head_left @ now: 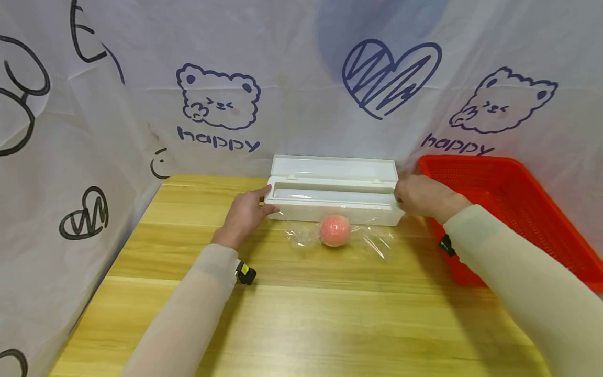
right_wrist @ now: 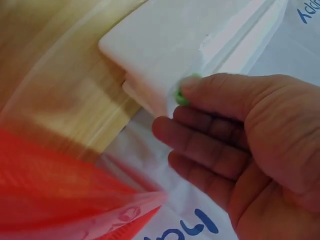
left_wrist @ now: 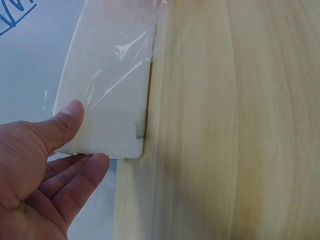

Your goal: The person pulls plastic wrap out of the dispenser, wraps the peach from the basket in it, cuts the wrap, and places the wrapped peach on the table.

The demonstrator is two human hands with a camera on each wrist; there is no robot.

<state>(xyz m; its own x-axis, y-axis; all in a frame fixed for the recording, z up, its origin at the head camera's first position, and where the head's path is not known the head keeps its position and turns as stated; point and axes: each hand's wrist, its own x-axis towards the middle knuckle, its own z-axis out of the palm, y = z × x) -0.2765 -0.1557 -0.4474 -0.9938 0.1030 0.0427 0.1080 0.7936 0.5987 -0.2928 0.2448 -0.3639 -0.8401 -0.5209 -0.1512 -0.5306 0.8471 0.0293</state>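
One left hand (head_left: 245, 212), which I am observing remotely, is gripping the white box (head_left: 377, 215) by its end, thumb lying against the front face. At the opposite end, the right hand (head_left: 428, 196) is holding a small green piece (right_wrist: 182, 97) at its thumb tip, the fingers curling. Between both hands, a white roll (head_left: 330, 194) is lying in the box, whose lid (head_left: 334, 167) is standing open. I am seeing a pink ball (head_left: 335, 230) resting between the hands, before the box, clear film (head_left: 375, 243) spreading to either side. A red basket (head_left: 466, 178) is sitting right of the right hand.
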